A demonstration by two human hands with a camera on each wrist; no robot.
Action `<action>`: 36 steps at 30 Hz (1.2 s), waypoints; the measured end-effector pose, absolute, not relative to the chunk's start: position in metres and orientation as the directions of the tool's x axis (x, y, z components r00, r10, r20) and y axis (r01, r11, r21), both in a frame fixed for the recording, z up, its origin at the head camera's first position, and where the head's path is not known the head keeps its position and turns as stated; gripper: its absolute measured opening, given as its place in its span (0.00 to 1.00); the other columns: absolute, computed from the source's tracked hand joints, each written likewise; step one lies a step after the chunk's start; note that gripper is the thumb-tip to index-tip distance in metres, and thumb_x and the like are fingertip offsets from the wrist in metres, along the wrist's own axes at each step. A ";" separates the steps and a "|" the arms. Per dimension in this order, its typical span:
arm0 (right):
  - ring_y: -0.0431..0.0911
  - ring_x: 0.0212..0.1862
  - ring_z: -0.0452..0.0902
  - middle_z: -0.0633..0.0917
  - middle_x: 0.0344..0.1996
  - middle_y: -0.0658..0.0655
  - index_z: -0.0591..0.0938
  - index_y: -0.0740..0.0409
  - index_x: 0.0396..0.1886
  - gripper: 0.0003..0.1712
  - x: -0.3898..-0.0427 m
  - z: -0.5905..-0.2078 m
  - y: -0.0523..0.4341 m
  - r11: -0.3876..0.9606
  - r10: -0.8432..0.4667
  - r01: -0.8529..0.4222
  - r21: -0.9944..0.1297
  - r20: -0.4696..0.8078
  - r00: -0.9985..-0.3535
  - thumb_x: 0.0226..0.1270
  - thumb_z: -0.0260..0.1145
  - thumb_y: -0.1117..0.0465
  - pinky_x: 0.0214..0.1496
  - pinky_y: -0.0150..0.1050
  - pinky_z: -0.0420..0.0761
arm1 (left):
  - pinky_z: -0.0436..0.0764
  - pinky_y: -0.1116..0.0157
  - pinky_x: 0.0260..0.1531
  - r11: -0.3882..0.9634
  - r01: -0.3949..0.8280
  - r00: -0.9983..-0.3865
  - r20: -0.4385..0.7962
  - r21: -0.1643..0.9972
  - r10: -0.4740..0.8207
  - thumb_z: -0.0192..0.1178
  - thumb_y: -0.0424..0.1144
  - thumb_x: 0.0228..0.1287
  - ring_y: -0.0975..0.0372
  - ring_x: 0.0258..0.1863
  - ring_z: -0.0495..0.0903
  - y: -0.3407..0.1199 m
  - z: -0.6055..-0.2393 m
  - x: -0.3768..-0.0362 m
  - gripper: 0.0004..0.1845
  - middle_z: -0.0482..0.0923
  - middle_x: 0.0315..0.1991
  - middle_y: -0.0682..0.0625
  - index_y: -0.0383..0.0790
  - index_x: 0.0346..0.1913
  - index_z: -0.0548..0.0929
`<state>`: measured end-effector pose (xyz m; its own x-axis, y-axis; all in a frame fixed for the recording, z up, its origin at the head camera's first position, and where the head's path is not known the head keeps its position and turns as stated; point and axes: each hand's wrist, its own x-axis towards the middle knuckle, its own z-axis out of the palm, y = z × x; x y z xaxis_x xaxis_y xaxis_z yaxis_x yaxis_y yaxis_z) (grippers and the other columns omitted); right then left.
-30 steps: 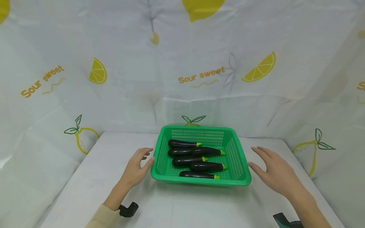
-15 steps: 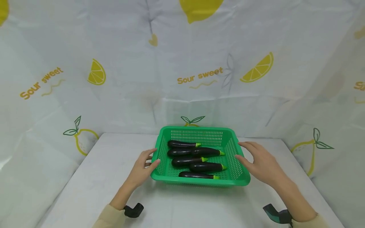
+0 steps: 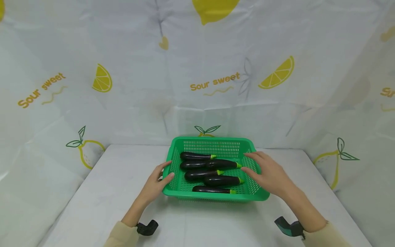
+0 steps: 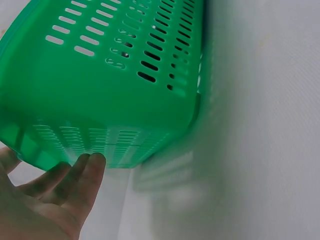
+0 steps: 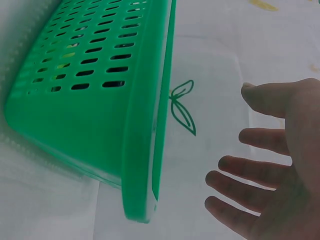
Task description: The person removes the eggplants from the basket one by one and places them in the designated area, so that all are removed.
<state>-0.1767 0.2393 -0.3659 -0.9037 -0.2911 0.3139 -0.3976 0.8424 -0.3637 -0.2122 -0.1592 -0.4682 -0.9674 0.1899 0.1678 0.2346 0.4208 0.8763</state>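
Observation:
A green plastic basket [image 3: 216, 196] with slotted walls stands on the white table in the head view. Several dark eggplants [image 3: 197, 175] with green stem ends lie inside it. My left hand [image 3: 155, 181] holds the basket's left rim, thumb and index over it; in the left wrist view the other fingers [image 4: 82, 182] lie along the outer wall. Over the basket's right side hovers my right hand [image 3: 270, 173], its fingers spread and holding nothing. The right wrist view shows this hand [image 5: 270, 175] apart from the rim, higher than the basket.
White table surface [image 3: 129, 171] lies around the basket. A white sheet [image 3: 139, 113] printed with lemons hangs close behind and at both sides. Black wrist mounts [image 3: 147, 227] sit on both forearms.
My right hand has moved left from outside the basket to above its right side. My left hand has come in onto the left rim. The basket and eggplants stay put.

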 end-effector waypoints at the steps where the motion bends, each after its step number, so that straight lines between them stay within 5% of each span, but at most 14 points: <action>1: 0.65 0.64 0.72 0.78 0.63 0.67 0.77 0.63 0.67 0.31 -0.177 -0.366 0.238 0.842 -0.293 -0.398 -0.364 0.311 -0.904 0.72 0.67 0.50 0.58 0.67 0.76 | 0.70 0.40 0.65 0.416 0.233 -0.968 0.167 0.879 0.188 0.59 0.53 0.75 0.41 0.70 0.68 -0.159 -0.469 -0.213 0.33 0.62 0.75 0.40 0.48 0.77 0.65; 36: 0.59 0.61 0.76 0.79 0.59 0.62 0.79 0.59 0.65 0.30 -0.200 -0.402 0.195 0.816 -0.372 -0.406 -0.410 0.165 -0.914 0.73 0.66 0.45 0.60 0.60 0.77 | 0.79 0.43 0.56 0.365 0.195 -0.969 0.121 0.910 0.217 0.64 0.48 0.72 0.37 0.69 0.68 -0.162 -0.464 -0.224 0.32 0.63 0.75 0.39 0.48 0.76 0.67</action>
